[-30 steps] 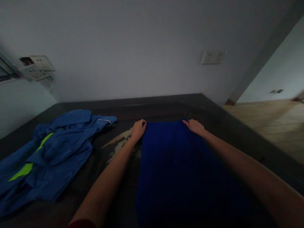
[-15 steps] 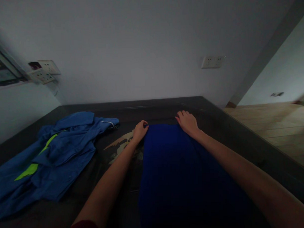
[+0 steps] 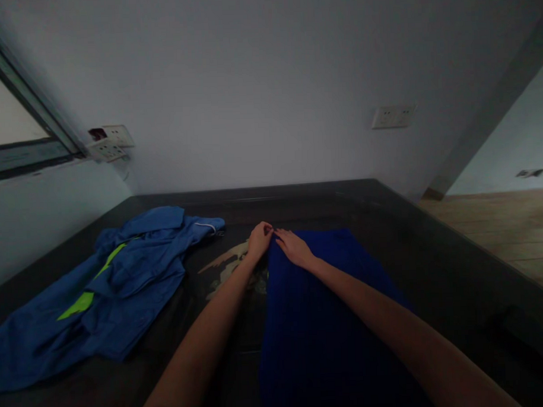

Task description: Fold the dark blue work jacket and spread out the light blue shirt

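Observation:
A deep-blue cloth (image 3: pixel 320 320) lies in a long, flat shape on the dark tabletop, its near end lost in shadow. At its far left corner, my left hand (image 3: pixel 260 239) has its fingers closed on the edge. My right hand (image 3: pixel 294 248) rests on top of the cloth beside that corner, its fingers stretched out toward my left hand and nearly touching it. A small yellow-green bit shows at the cloth's left edge. What kind of garment the cloth is, I cannot tell.
A crumpled blue work jacket (image 3: pixel 136 279) with yellow-green strips lies to the left. The dark table (image 3: pixel 416 264) bears a pale printed figure (image 3: pixel 229 261) and ends at the wall (image 3: pixel 259 109). Wooden floor (image 3: pixel 499 219) lies to the right. Sockets (image 3: pixel 394 116) are on the wall.
My right hand has moved left from the cloth's far right corner to its left corner, beside my left hand. The view has shifted slightly, so everything sits a little lower and further right.

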A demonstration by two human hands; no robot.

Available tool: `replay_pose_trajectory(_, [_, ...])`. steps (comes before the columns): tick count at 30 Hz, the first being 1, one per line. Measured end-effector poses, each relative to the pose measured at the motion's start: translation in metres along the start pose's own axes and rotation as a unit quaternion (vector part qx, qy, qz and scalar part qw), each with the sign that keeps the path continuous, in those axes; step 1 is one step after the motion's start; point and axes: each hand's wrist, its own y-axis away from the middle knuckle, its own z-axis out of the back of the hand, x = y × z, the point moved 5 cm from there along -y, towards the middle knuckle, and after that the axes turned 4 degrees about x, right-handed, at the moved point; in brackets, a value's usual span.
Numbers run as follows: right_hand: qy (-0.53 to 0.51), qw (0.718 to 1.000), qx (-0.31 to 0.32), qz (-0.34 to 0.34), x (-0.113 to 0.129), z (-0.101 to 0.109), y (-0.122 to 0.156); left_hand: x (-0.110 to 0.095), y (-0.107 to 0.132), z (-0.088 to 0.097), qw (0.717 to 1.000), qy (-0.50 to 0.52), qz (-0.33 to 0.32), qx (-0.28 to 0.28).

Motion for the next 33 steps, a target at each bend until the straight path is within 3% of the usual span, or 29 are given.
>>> replay_pose_trajectory(6, [0.018, 0.999, 0.020, 0.021, 0.004, -0.002, 0.001, -0.006, 0.004, 0.014, 0.998, 0.041, 0.013, -0.046])
replay_pose_trajectory(10, [0.034, 0.998, 0.048, 0.014, 0.005, -0.004, 0.001, -0.015, 0.030, 0.036, 0.997, 0.066, 0.033, -0.033])
replay_pose_trajectory(12, [0.030, 0.997, 0.065, 0.005, 0.004, -0.005, 0.000, -0.023, 0.055, 0.049, 0.995, 0.083, 0.037, 0.029])
replay_pose_trajectory(14, [0.020, 0.996, 0.085, -0.005, 0.003, -0.006, -0.001, -0.034, 0.090, 0.061, 0.983, 0.110, 0.038, 0.139])
replay_pose_trajectory(16, [0.008, 0.995, 0.102, -0.013, 0.002, -0.006, -0.003, -0.045, 0.131, 0.073, 0.954, 0.142, 0.054, 0.257])
replay_pose_trajectory(19, [-0.003, 0.993, 0.116, -0.028, 0.000, -0.007, -0.007, -0.062, 0.193, 0.088, 0.908, 0.212, 0.121, 0.340])
replay_pose_trajectory(22, [-0.009, 0.992, 0.116, -0.042, 0.000, -0.006, -0.008, -0.077, 0.242, 0.089, 0.879, 0.313, 0.194, 0.303])
replay_pose_trajectory(25, [-0.014, 0.993, 0.110, -0.043, 0.002, -0.004, -0.006, -0.090, 0.271, 0.080, 0.844, 0.416, 0.234, 0.245])
replay_pose_trajectory(28, [0.012, 0.995, 0.092, -0.027, 0.011, 0.000, -0.006, -0.101, 0.281, 0.075, 0.813, 0.476, 0.231, 0.242])
replay_pose_trajectory(33, [0.053, 0.995, 0.071, -0.035, 0.028, -0.002, -0.011, -0.106, 0.282, 0.078, 0.806, 0.481, 0.225, 0.263])
